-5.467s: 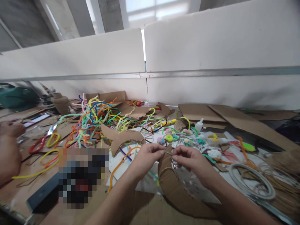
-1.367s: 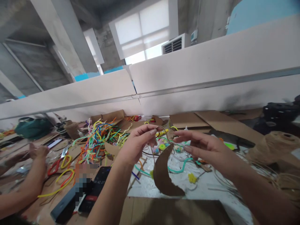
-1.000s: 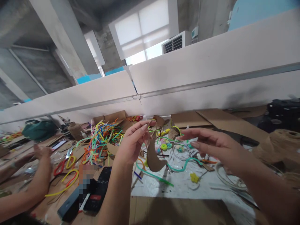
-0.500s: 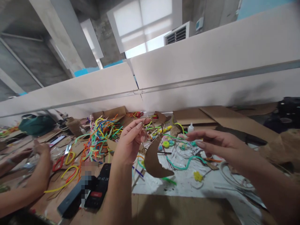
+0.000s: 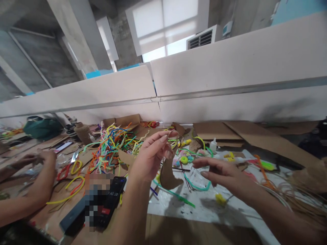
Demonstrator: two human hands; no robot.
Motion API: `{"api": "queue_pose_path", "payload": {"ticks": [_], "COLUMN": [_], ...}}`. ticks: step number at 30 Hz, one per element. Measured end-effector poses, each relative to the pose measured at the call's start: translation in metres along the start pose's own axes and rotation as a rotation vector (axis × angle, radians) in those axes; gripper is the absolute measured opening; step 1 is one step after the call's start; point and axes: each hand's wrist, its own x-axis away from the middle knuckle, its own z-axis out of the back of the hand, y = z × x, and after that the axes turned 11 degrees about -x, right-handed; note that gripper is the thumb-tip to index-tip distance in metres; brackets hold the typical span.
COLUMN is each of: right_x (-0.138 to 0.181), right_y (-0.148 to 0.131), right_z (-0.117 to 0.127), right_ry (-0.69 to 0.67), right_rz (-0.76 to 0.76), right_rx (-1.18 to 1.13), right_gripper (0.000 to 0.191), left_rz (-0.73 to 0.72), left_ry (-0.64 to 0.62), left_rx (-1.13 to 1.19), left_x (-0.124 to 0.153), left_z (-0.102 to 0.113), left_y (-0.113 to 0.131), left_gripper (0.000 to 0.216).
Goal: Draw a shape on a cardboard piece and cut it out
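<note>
My left hand (image 5: 156, 154) is raised over the table, its thumb and fingertips pinched on a thin brown cord (image 5: 178, 137). Below those fingers hangs a crescent-shaped piece of cardboard (image 5: 169, 175); where the cord joins it is hard to see. To the right, my right hand (image 5: 221, 170) hovers with its fingers stretched out and parted, holding nothing, a short way from the crescent. Beneath both hands lie a teal pipe cleaner (image 5: 198, 187), a yellow flower shape (image 5: 220, 199) and small pastel rings (image 5: 184, 159) on white plastic sheeting.
A heap of coloured pipe cleaners (image 5: 109, 146) lies left of centre, near a phone (image 5: 111, 200) and a dark box (image 5: 74, 214). Another person's hands (image 5: 47, 158) work at far left. A glue bottle (image 5: 213, 145), cardboard sheets (image 5: 265, 136) and coiled cord (image 5: 293, 190) lie right.
My right hand has come left, nearer the hanging crescent. My left hand has shifted slightly right in view, still pinching the cord. The whole view has swung a little as well.
</note>
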Motion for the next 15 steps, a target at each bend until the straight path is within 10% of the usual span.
{"api": "queue_pose_path", "payload": {"ticks": [15], "right_x": [-0.012], "right_y": [0.043], "right_z": [-0.051], "right_ry": [-0.189], "right_rz": [-0.076], "right_rx": [-0.208], "right_gripper": [0.061], "left_rz": [0.044], "left_ry": [-0.075], "left_rx": [0.149], "left_x": [0.005], "left_z": [-0.014], "left_y": [-0.001], "left_gripper": [0.030]}}
